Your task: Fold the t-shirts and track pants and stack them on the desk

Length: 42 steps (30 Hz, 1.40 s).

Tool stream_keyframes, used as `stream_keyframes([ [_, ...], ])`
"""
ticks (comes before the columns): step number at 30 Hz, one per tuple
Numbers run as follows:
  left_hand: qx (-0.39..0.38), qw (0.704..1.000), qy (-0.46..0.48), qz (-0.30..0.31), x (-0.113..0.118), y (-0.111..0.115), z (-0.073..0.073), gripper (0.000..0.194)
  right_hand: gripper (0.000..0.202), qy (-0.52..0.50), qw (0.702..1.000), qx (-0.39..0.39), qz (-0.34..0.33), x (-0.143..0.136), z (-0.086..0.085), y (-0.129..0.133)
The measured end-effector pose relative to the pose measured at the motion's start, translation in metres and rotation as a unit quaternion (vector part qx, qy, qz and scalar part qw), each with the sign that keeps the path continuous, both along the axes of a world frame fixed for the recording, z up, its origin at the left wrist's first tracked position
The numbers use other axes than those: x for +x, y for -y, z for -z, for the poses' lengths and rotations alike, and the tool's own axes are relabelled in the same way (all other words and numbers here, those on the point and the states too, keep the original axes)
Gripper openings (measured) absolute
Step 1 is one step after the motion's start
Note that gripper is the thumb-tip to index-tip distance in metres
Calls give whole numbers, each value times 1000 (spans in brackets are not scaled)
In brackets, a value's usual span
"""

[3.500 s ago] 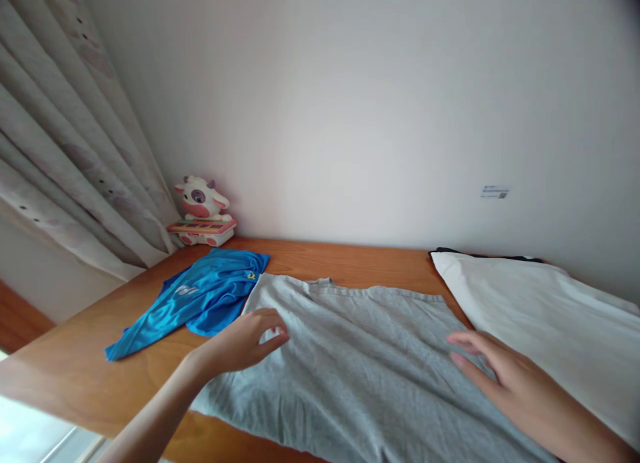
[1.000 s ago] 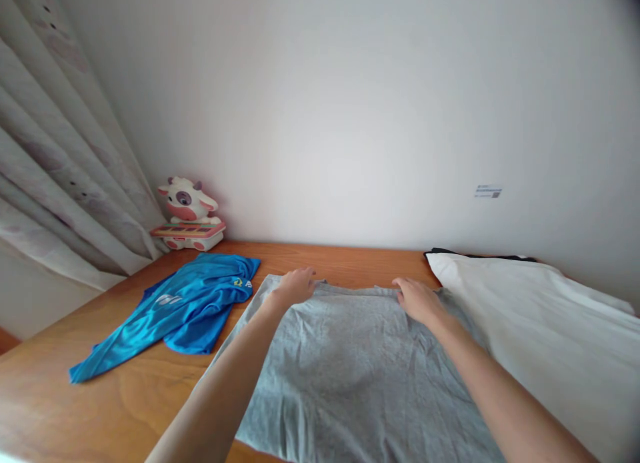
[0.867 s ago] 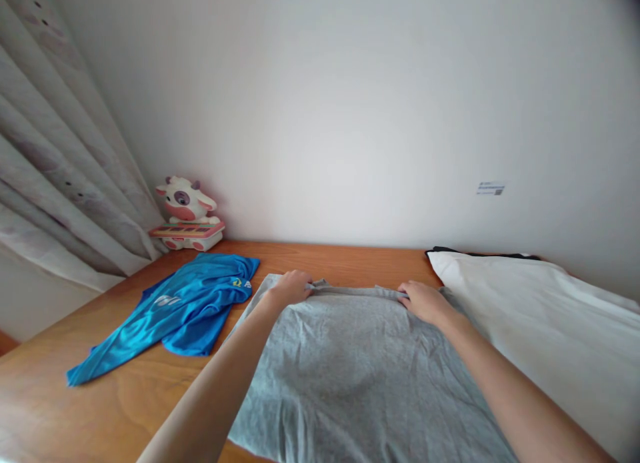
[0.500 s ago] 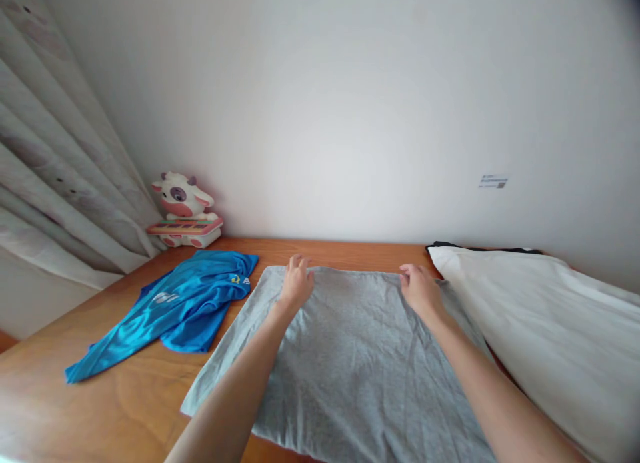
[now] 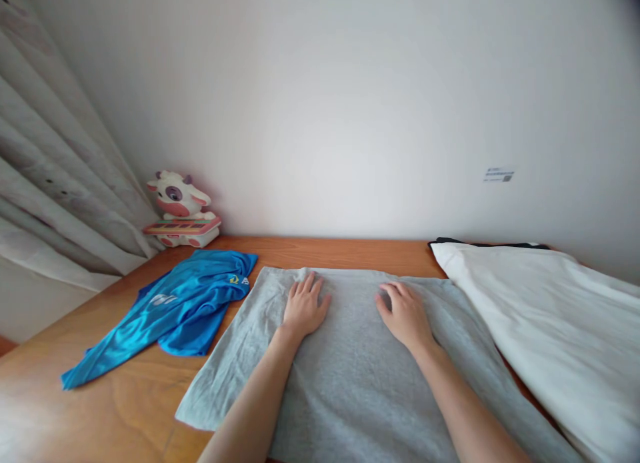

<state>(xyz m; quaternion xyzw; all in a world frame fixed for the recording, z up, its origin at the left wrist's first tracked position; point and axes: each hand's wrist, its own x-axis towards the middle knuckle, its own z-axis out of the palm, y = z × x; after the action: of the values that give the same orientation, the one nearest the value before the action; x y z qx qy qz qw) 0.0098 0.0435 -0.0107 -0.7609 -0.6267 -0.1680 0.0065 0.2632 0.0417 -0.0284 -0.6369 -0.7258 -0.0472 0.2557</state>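
A grey cloth garment lies spread over the wooden table in front of me, its far edge fairly straight and its surface lightly wrinkled. My left hand rests flat on it near the far edge, fingers spread and thumb out. To the right, my right hand also touches the grey fabric, fingers apart and slightly curved. Neither hand grips the cloth. The garment's near part runs out of view at the bottom, and my forearms cover some of it.
A crumpled blue shirt lies to the left on the wooden table. Behind it sits a cow toy with a keyboard. White fabric with a black edge lies at right. A curtain hangs left; a wall stands behind.
Both hands have come closer to me and nearer each other, from the far edge onto the cloth, with fingers now spread. The grey garment's right side lies flatter and wider.
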Motion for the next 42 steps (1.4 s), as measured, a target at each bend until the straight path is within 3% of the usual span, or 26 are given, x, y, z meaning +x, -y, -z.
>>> stream_keyframes([
  [2, -14, 997, -29, -71, -12, 1, 2, 59, 47, 32, 996, -31, 79, 16, 1, -6],
  [4, -33, 993, -48, -103, -21, 1, 3, 65, 60, 59, 986, -76, 138, 29, 4, -13],
  [7, -66, 987, -50, -137, -32, -2, 2, 65, 70, 46, 982, -141, 118, 44, 7, -23],
  [10, -75, 980, -35, -181, -43, -4, 2, 61, 63, -110, 982, -147, 55, 55, 4, -30],
  [14, -7, 980, 11, -197, -47, -6, 4, 55, 39, -359, 930, -79, 17, 53, -7, -30],
  [16, 72, 979, 85, -173, -35, -9, 0, 48, 31, -416, 908, -49, 17, 36, -15, -30],
  [18, 138, 960, 219, -102, -10, -16, -10, 42, 30, -494, 869, -19, 5, 5, -24, -34],
  [20, 148, 899, 411, -27, 26, -25, -23, 37, 36, -586, 810, 2, -21, -33, -32, -41],
  [21, 136, 842, 521, -29, 45, -30, -29, 33, 41, -634, 773, 8, -35, -52, -35, -44],
  [23, 81, 690, 717, -51, 81, -39, -36, 25, 47, -724, 686, 1, -66, -83, -37, -48],
  [25, 21, 506, 858, -81, 103, -46, -36, 21, 49, -796, 598, -18, -86, -100, -33, -47],
  [27, -11, 408, 907, -104, 109, -49, -30, 21, 47, -848, 521, -37, -90, -104, -25, -43],
  [31, -55, 327, 936, -117, 94, -49, -13, 19, 28, -902, 416, -78, -80, -94, -8, -42],
  [35, -84, 282, 951, -98, 83, -45, -6, 22, 20, -922, 365, -108, -74, -90, -1, -50],
  [37, -70, 296, 949, -86, 81, -43, -4, 30, 21, -926, 354, -110, -74, -90, 2, -51],
  [42, -23, 372, 926, -58, 78, -40, 2, 52, 17, -924, 359, -107, -75, -91, 8, -52],
])
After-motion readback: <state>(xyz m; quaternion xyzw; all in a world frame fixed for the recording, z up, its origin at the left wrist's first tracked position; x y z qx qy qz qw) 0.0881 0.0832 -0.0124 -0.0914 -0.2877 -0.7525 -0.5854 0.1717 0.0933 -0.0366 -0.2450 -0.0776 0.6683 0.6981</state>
